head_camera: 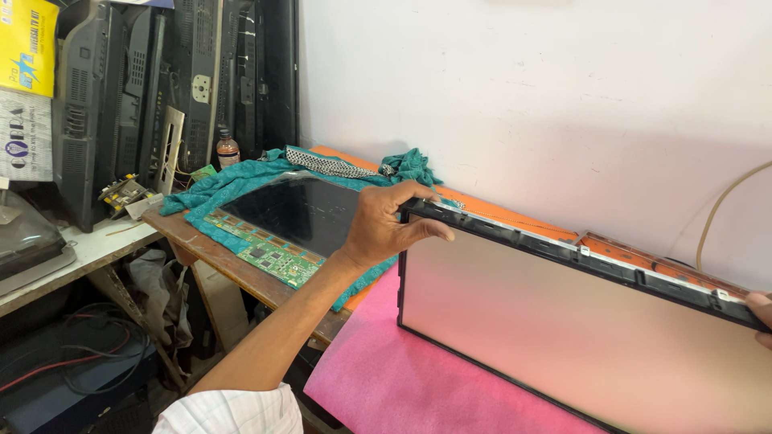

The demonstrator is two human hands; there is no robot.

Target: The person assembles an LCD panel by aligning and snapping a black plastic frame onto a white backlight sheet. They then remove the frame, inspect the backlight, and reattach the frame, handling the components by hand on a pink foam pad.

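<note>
While the display panel (579, 321) stands tilted on its long lower edge over the pink foam sheet (378, 378), the left hand (384, 229) grips the panel's upper left corner, thumb on the pale face, fingers curled over the black frame. The left arm reaches forward and up, wrist slightly bent. At the panel's upper right end, only the fingertips of the right hand (760, 309) show on the frame; whether they clamp it I cannot tell. This looks like lifting or turning the panel; any next move calls for both ends moving evenly.
</note>
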